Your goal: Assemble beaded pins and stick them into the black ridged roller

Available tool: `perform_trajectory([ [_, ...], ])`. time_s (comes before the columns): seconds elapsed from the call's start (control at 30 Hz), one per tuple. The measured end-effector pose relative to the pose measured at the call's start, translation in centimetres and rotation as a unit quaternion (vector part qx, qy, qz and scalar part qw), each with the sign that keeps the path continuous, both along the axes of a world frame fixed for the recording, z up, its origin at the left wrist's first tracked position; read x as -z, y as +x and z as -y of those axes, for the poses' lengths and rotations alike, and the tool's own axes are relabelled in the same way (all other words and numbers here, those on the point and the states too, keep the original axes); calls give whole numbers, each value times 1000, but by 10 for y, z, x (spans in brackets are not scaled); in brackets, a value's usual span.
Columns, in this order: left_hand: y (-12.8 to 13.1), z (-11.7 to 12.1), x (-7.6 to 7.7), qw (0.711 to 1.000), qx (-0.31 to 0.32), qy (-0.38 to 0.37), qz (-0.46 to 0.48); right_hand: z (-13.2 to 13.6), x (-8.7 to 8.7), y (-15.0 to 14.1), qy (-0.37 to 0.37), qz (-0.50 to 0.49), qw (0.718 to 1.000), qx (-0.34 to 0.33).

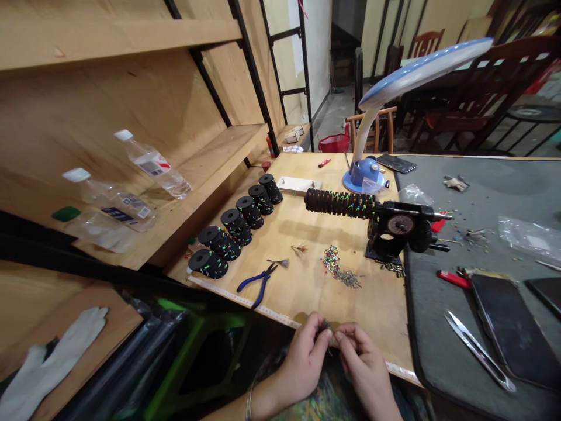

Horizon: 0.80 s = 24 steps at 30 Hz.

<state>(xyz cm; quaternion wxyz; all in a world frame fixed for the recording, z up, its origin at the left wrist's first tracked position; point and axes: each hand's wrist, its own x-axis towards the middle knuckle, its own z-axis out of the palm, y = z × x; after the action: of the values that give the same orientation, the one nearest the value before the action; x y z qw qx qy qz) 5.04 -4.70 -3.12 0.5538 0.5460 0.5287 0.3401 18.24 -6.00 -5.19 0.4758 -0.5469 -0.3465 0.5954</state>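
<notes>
L hand (307,358): pinched on small dk bits (325,325), 6 o'clock
R hand (363,358): fingertips tog., beside L, contents can't tell
Beads (332,259): 12 o'clock fr. hands
Pliers (263,282): 10 o'clock, jaws ajar

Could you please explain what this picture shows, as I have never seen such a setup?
There is no robot: these are a person's left hand and right hand, seen from a camera worn on the head. The wooden table holds pliers, a row of black spools, colorful beads, a lamp and a black machine with a dial. The left hand pinches a small dark piece, too small to name; whether the right one holds anything is unclear.
</notes>
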Motion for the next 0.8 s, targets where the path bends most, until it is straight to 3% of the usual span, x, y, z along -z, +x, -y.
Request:
perform_trajectory([
  [0.2, -2, -1, 1, 998, -5, -43, 42, -2, 6, 2, -16, -31, 999, 33],
  [0.57, 2, -5, -8, 982, -1, -139, 132, -3, -9, 6, 48, 45, 997, 45],
  [0.8, 2, -7, -6, 994, -1, -78, 81, -3, -10, 8, 64, 75, 995, 22],
])
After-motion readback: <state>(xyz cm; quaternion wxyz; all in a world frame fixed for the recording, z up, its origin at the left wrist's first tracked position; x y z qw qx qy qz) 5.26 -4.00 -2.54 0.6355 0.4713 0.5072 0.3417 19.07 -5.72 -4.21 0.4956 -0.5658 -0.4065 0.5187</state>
